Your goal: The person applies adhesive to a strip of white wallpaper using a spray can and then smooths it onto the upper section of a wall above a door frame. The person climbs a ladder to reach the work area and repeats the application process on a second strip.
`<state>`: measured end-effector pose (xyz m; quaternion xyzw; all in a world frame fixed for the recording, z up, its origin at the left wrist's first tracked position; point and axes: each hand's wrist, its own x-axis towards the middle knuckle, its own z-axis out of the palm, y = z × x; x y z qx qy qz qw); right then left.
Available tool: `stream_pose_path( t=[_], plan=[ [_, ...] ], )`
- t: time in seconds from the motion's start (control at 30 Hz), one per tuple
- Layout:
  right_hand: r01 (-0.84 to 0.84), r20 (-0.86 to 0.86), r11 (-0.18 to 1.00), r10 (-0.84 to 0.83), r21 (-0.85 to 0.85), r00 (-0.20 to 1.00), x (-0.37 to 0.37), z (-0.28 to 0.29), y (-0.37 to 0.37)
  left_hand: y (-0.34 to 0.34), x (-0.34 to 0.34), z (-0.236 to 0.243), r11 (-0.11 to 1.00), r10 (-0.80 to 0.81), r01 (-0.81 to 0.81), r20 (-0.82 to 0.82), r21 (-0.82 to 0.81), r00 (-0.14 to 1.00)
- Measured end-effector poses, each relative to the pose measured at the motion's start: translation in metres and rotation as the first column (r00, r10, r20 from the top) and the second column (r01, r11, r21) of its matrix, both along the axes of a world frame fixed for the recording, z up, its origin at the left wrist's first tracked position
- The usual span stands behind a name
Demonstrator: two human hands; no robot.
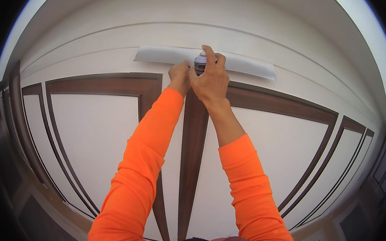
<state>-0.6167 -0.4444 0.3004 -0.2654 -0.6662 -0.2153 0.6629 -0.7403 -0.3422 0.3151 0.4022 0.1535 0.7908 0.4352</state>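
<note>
My right hand grips a small spray can with a pale top, index finger resting over the nozzle. Just left of it, my left hand has its fingers curled close to the lower edge of a long white strip; whatever they hold is hidden. The strip lies across the white surface above the dark wood-framed panels, running out to both sides behind the can. Both arms reach up from the lower edge in orange sleeves.
Large white panels with brown wooden frames span the view below my hands. Narrower framed panels continue to either side. Curved grooves cross the white surface higher up. Darker surfaces show at the lower corners.
</note>
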Motion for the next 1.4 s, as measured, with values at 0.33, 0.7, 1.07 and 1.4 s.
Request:
stream_pose_path(
  t=[0.33, 0.7, 1.07, 1.4],
  plan=[
    [0.242, -0.195, 0.966, -0.256, -0.091, 0.947, 0.091, -0.009, 0.019, -0.025, 0.019, 0.004, 1.000, -0.019, 0.022, 0.152, -0.013, 0.988],
    [0.215, -0.259, 0.973, -0.187, 0.084, 0.948, 0.128, 0.015, 0.007, -0.029, 0.022, 0.005, 1.000, -0.014, 0.016, 0.155, -0.010, 0.988],
    [0.210, -0.091, 0.963, -0.197, 0.171, 0.976, 0.072, 0.105, 0.005, -0.025, 0.019, 0.003, 1.000, -0.024, 0.024, 0.128, 0.004, 0.991],
    [0.274, -0.135, 0.955, -0.258, 0.116, 0.957, 0.083, 0.165, 0.003, -0.025, 0.021, 0.003, 1.000, -0.020, 0.020, 0.134, 0.001, 0.991]
  ],
)
